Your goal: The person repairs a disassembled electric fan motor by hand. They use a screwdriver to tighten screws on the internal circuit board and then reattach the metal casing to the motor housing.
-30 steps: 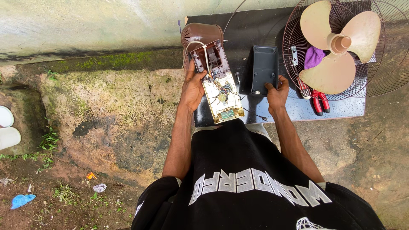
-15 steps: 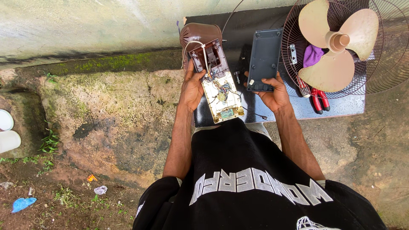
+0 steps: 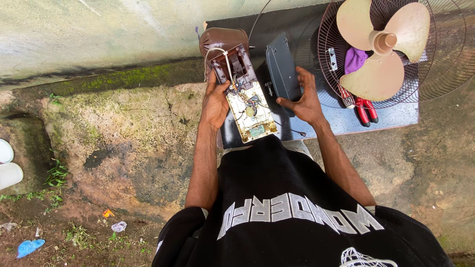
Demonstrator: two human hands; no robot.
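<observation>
The left hand (image 3: pixel 216 101) grips an opened fan housing (image 3: pixel 242 94), wiring exposed inside. The right hand (image 3: pixel 302 99) clasps its grey cover (image 3: pixel 283 69). Beside them, red pliers (image 3: pixel 365 110) lie on the board (image 3: pixel 386 121), over mossy concrete (image 3: pixel 114 128).

I see my left hand (image 3: pixel 215 103) holding the opened fan control housing (image 3: pixel 243 94) with its wiring exposed, while my right hand (image 3: pixel 303 99) grips the grey cover panel (image 3: pixel 282 66) beside the fan blade (image 3: pixel 383 47).
</observation>
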